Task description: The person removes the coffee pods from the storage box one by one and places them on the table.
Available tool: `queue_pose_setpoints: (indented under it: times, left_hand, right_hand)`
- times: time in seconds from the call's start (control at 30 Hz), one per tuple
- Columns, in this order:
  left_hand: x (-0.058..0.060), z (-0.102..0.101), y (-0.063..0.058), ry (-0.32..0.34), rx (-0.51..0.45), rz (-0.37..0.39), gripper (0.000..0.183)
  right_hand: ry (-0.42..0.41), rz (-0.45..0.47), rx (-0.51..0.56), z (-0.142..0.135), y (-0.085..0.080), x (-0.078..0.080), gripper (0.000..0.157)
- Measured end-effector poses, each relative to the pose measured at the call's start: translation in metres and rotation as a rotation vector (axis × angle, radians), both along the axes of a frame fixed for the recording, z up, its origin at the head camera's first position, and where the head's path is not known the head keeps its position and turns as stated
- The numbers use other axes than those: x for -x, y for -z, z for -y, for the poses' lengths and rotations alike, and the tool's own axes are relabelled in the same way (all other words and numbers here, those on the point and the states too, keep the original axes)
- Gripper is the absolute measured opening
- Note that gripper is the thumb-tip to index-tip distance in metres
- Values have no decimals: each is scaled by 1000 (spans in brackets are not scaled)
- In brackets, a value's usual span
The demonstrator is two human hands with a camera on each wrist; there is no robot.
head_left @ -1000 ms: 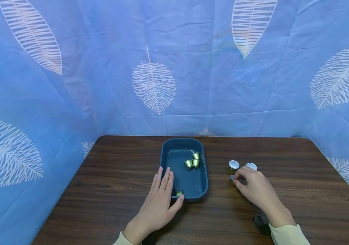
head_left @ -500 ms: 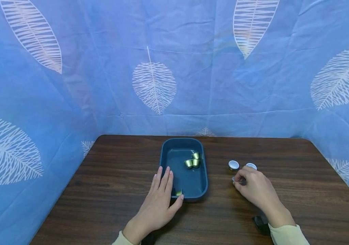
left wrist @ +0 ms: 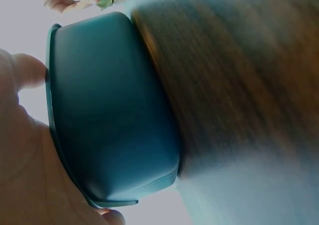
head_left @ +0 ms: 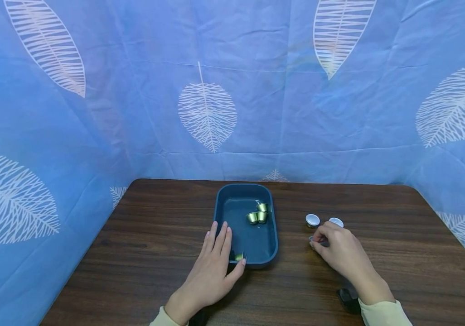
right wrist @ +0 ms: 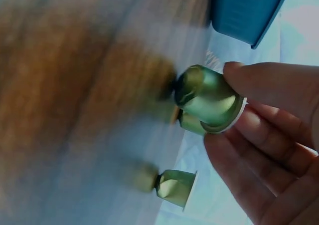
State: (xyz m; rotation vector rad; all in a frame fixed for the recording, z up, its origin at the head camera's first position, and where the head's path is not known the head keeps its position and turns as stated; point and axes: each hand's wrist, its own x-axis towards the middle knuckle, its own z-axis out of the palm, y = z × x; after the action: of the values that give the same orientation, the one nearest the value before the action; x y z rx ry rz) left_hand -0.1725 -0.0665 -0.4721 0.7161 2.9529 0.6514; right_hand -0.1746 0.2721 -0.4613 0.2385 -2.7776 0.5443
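My left hand [head_left: 212, 271] rests on the near left rim of a dark blue rectangular tub [head_left: 276, 240], its fingers straight. The left wrist view shows the tub's outer wall [left wrist: 109, 105] with the thumb against its rim. At the right, my right hand [head_left: 344, 253] pinches a green coffee capsule [right wrist: 212, 98] between thumb and fingers, mostly hidden from the head view. Beyond that hand, two more capsules stand lid up on the table, a left one [head_left: 312, 220] and a partly covered right one [head_left: 336, 222]. Inside the tub lie three gold-green capsules [head_left: 261, 217], plus another capsule [head_left: 239, 256] near my left thumb.
The dark wood table [head_left: 155, 253] reaches back to a blue leaf-print cloth [head_left: 253, 113], which hangs behind it and along both sides. A black object [head_left: 348, 299] shows at the right wrist.
The capsule in my right fingers has shifted slightly, and less of its lid shows in the head view. My left hand and the tub have stayed in place.
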Motion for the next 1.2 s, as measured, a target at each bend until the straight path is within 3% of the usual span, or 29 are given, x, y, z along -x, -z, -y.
queue_pose_setpoints:
  times: [0.4,1.2]
  left_hand:
    - [0,0,2,2,7,10,85]
    - [1,0,2,1,1,-21,84]
  right_hand:
    - [-25,130,-73,2,2,-3,31]
    - [-65,-29,-189,-1,2,-3,38]
